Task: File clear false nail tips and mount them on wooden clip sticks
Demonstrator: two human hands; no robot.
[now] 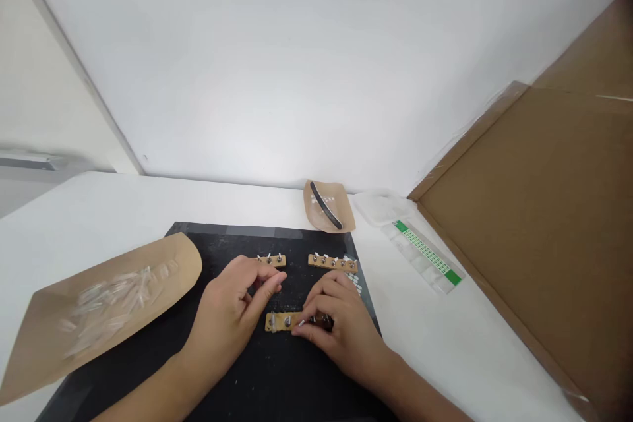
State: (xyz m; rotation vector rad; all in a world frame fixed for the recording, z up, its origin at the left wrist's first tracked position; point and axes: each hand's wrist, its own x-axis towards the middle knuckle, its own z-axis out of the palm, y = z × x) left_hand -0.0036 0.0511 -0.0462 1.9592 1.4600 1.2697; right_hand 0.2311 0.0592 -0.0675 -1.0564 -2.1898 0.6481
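A short tan strip (281, 322) with round metal studs lies on the black mat in front of me, its right end hidden by my fingers. My right hand (343, 320) is closed over it, a small white piece (301, 323) pinched between thumb and finger. Just above the strip's left end is my left hand (235, 303), thumb and fingertips pressed together; whatever they hold is too small to tell. Two similar strips lie farther back: one strip (277, 261) is partly behind my left hand, the other (332, 262) beyond my right. Small white pieces stand on both.
At left, brown paper (182, 254) holds many clear nail tips (119, 300). A curved black nail file (325, 206) rests on a smaller paper (341, 198). Right of the black mat (277, 376) lie a green-and-white strip (428, 252) in plastic and a cardboard box (534, 211).
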